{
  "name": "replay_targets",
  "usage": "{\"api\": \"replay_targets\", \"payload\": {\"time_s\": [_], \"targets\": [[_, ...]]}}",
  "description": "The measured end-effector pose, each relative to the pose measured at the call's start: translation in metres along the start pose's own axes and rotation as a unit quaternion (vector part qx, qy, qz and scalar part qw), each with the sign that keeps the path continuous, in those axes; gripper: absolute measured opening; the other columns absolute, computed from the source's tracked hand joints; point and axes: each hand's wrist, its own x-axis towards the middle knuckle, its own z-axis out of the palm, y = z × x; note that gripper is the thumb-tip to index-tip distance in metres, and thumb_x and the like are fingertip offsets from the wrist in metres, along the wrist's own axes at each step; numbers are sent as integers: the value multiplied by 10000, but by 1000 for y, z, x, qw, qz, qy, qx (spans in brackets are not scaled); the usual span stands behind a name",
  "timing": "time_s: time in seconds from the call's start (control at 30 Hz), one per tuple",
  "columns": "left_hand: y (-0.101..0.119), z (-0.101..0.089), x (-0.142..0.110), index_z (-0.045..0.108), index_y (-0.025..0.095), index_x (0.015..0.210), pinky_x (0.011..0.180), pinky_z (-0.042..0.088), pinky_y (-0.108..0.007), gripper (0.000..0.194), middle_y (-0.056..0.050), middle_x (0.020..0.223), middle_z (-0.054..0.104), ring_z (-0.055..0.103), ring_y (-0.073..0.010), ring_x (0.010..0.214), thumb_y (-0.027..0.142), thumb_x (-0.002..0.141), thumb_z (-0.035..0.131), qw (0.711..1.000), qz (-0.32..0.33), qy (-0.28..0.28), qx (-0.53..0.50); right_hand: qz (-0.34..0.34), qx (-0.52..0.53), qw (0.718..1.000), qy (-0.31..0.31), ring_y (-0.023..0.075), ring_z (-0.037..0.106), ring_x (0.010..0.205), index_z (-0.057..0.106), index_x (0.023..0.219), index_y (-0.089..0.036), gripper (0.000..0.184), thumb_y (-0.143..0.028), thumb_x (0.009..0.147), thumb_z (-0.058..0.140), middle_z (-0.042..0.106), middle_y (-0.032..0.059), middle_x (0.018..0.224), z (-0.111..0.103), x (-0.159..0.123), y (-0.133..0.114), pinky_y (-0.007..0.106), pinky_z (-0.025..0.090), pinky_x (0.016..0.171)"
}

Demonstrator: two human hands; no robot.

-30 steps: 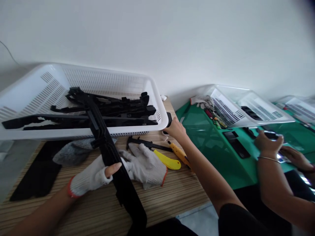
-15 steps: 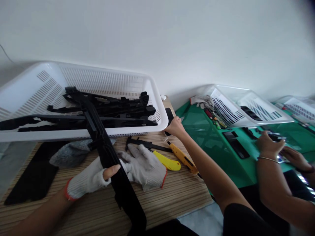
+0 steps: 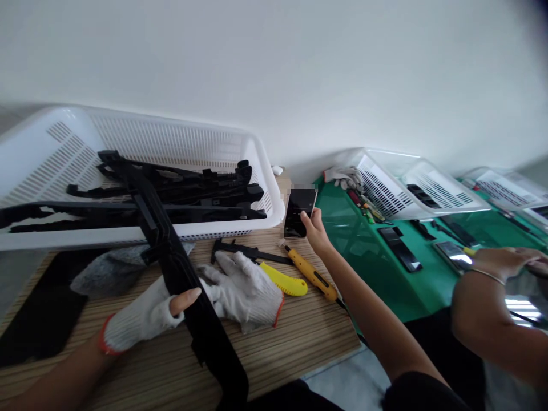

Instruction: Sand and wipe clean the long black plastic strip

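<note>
Steadily, your gloved left hand (image 3: 158, 314) grips a long black part (image 3: 182, 277), thumb over its upper face, the piece slanting across the near rim of the white basket (image 3: 274, 220) with its far end above the black pieces (image 3: 205, 197) inside. Just right of the basket, your bare right hand (image 3: 315, 233) grasps a dark phone (image 3: 299, 211), thumb over the screen. In front of the basket, on the wood-grain table (image 3: 295, 348), lie a black caliper (image 3: 261, 255), a loose white glove (image 3: 248, 291) and a yellow-handled tool (image 3: 286, 282), with a corded orange-yellow tool (image 3: 312, 275) toward the basket's right; a grey cloth (image 3: 113, 271) and a black sheet (image 3: 47, 305) sit before its left side. Well right of the basket, another person's hand (image 3: 499, 261) appears at a green-topped table (image 3: 368, 257)
</note>
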Motion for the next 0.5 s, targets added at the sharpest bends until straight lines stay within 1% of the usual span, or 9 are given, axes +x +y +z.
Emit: {"api": "replay_targets", "payload": {"time_s": [0.13, 0.2, 0.33, 0.43, 0.5], "targets": [[-2, 0, 0, 522, 246, 776, 737, 569, -361, 442, -29, 783, 618, 583, -229, 753, 679, 834, 462, 1000, 12, 11, -8, -2, 20, 1000, 10, 252, 654, 988, 387, 1063, -289, 453, -720, 925, 406, 613, 39, 998, 1, -3, 1, 423, 580, 912], [-3, 0, -1, 529, 243, 774, 738, 572, -359, 446, -34, 785, 625, 588, -231, 756, 677, 848, 458, 1000, 15, 8, -11, -8, 26, 1000, 15, 254, 655, 983, 381, 1074, -287, 442, -708, 938, 383, 617, 45, 1011, 3, -4, 1, 435, 575, 926], [-5, -1, -1, 509, 245, 742, 690, 559, -335, 442, -20, 739, 584, 569, -213, 718, 671, 848, 461, 1000, 18, 10, -12, -32, 43, 998, 13, 260, 652, 1083, 397, 1099, -281, 477, -727, 930, 416, 626, 72, 1117, 5, -5, 1, 448, 544, 1018], [-7, 1, 1, 514, 246, 757, 699, 562, -322, 427, -17, 752, 605, 582, -208, 731, 658, 856, 458, 999, 30, 6, -22, -50, 68, 996, -7, 265, 669, 1091, 395, 1127, -284, 529, -765, 916, 461, 648, 80, 1146, 7, -5, 2, 463, 552, 1021], [-9, 2, 2, 525, 247, 772, 717, 570, -336, 444, -23, 772, 625, 589, -216, 745, 681, 831, 451, 999, 22, 6, -22, -59, 90, 994, -23, 268, 682, 1084, 379, 1144, -292, 580, -785, 882, 539, 668, 80, 1154, 9, -6, 4, 476, 564, 1012]]}}
